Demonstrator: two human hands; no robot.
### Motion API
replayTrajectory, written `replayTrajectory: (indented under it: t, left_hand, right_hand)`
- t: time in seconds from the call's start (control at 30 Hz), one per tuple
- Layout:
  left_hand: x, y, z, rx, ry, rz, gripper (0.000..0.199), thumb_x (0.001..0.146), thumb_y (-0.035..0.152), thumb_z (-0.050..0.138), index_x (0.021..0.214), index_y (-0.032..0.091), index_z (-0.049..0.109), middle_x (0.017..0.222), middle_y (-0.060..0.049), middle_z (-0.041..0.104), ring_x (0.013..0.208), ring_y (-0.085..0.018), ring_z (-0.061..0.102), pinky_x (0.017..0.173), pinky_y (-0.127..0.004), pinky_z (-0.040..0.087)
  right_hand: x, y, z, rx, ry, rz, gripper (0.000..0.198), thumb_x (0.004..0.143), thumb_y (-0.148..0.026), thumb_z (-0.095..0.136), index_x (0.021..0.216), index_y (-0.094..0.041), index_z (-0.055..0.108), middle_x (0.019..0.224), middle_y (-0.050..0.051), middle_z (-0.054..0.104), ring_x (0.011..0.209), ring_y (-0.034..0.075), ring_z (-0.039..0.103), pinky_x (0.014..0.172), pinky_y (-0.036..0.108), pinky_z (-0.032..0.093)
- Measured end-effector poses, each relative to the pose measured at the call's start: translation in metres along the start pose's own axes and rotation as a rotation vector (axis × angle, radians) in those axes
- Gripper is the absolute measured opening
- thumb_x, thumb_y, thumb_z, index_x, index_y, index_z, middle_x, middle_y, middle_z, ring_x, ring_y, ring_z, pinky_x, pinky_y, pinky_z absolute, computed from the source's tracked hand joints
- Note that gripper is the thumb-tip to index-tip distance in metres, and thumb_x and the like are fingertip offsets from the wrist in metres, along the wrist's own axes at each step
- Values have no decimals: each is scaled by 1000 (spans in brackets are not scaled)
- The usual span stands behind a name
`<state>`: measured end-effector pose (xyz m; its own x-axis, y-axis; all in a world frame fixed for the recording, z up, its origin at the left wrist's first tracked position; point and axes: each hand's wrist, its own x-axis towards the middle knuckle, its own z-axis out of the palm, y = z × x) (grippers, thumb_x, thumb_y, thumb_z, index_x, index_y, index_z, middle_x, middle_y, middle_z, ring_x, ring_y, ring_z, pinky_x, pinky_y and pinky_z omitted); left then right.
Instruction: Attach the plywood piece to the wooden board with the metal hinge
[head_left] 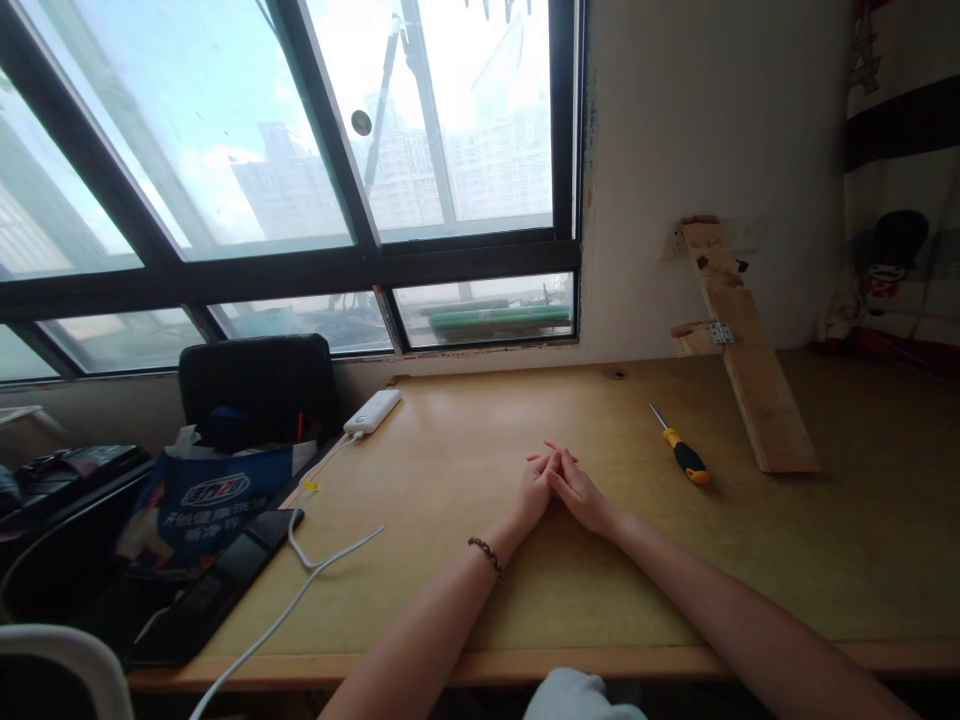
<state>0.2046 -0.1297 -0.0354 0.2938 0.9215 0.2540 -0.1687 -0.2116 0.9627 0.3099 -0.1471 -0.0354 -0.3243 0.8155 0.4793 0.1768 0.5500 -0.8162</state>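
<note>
My left hand (535, 491) and my right hand (586, 495) are clasped over the middle of the wooden table (465, 590), their fingers interlaced and closed on each other. No object shows between them, though the palms are hidden. A beaded bracelet (487, 556) circles my left wrist. To the right of my hands lies a screwdriver (684, 455) with a yellow and black handle, its tip pointing away from me. Beyond it a wooden board (761, 385) leans against the wall, with a metal hinge (721, 332) joining a short side piece of wood.
At the table's left are a white power bank (373, 411), white cables (300, 590) and a dark flat panel (225, 585) by the edge. A black chair (255, 375) holds a blue bag (202, 510). A window (465, 120) and a patterned curtain (900, 190) stand behind.
</note>
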Motion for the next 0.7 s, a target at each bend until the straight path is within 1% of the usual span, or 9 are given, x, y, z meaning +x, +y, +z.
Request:
replayTrajectory:
  t: [0.2, 0.37, 0.47, 0.7]
  left_hand:
    - [1, -4, -1, 62, 1, 13, 44, 81, 47, 40, 85, 11, 66, 73, -7, 65, 70, -17, 58, 69, -29, 46]
    - [0, -1, -1, 96, 29, 17, 43, 80, 46, 42, 83, 11, 66, 77, -7, 65, 76, -18, 58, 72, -29, 45]
    - [0, 0, -1, 122, 31, 18, 45, 80, 47, 41, 82, 11, 66, 75, -7, 64, 76, -18, 58, 72, -29, 44]
    - [3, -4, -1, 102, 7, 28, 47, 81, 49, 39, 82, 10, 66, 74, -7, 64, 71, -17, 58, 70, -28, 44]
  right_hand:
    - [0, -1, 0, 5, -7, 18, 47, 87, -43, 34, 127, -19, 28, 116, 12, 55, 105, 19, 53, 93, 39, 40]
    - [0, 2, 0, 20, -7, 21, 46, 88, -42, 34, 127, -19, 27, 118, 12, 54, 106, 19, 53, 93, 38, 40]
    - [0, 4, 0, 8, -4, 13, 46, 88, -41, 34, 127, -18, 27, 117, 12, 55, 107, 19, 52, 94, 38, 39]
    - [1, 5, -1, -4, -5, 22, 45, 88, -42, 34, 126, -18, 28, 115, 12, 56, 105, 19, 53, 92, 37, 40]
